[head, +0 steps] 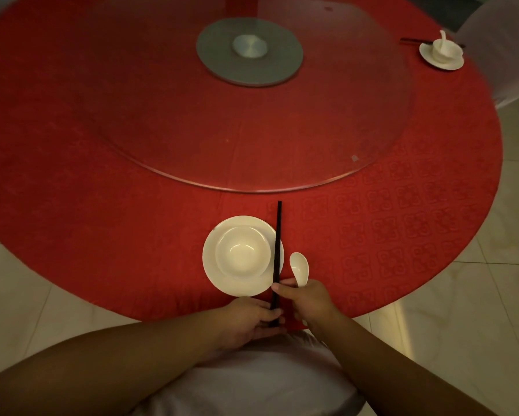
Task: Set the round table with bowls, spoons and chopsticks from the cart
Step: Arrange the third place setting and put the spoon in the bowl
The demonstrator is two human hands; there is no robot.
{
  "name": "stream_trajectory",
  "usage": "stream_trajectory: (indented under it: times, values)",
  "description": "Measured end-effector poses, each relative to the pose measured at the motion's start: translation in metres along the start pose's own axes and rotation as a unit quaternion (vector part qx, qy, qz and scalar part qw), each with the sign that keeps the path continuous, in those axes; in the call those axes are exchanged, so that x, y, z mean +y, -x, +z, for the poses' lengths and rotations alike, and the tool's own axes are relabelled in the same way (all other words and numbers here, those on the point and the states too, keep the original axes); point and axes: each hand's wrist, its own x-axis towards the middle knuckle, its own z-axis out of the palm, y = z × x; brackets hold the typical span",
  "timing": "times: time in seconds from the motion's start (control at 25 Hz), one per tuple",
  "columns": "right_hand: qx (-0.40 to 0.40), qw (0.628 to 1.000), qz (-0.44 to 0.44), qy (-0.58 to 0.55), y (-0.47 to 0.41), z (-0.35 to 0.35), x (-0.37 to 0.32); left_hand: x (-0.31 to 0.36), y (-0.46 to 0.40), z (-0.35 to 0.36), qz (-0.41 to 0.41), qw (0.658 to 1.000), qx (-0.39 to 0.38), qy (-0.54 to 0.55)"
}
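A white bowl (241, 251) sits on a white plate (222, 279) at the near edge of the round red table (102, 205). A pair of black chopsticks (277, 244) stands lengthwise along the plate's right rim. My left hand (253, 321) grips their near end. My right hand (307, 298) pinches them a little higher and also holds the handle of a white spoon (299, 267), whose scoop points away, right of the chopsticks.
A glass turntable (312, 163) with a grey metal hub (249, 52) covers the table's middle. Another setting, a bowl with a spoon on a plate (441, 51) beside chopsticks, sits far right. A white-covered chair (504, 49) stands behind it; another chair (252, 385) is below my arms.
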Motion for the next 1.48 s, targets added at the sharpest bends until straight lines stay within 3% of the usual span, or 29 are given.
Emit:
stream_trajectory:
  times: [0.4,0.56,0.72,0.84,0.96,1.08,1.48]
  values:
    - [0.002,1.000,0.008,-0.019,-0.004,0.002,0.002,0.002,0.000,-0.002,-0.010,1.000,-0.002,-0.009]
    - [-0.003,0.999,0.021,-0.025,-0.003,0.000,-0.001,0.009,0.009,-0.027,-0.035,0.995,-0.011,-0.090]
    - [0.011,0.998,0.043,-0.040,-0.004,-0.007,-0.010,0.029,0.024,-0.075,-0.050,0.978,0.058,-0.192]
    - [0.043,0.997,0.022,-0.058,-0.011,-0.014,-0.021,0.058,0.036,-0.116,0.014,0.962,0.183,-0.204]
    - [0.051,0.998,-0.012,-0.043,-0.016,-0.013,-0.031,0.082,0.039,-0.131,0.140,0.948,0.258,-0.122]
    - [0.059,0.997,-0.050,-0.009,-0.020,-0.008,-0.038,0.088,0.031,-0.121,0.193,0.949,0.235,-0.081]
    - [0.093,0.991,-0.084,0.055,-0.031,0.003,-0.038,0.086,0.022,-0.112,0.222,0.946,0.219,-0.090]
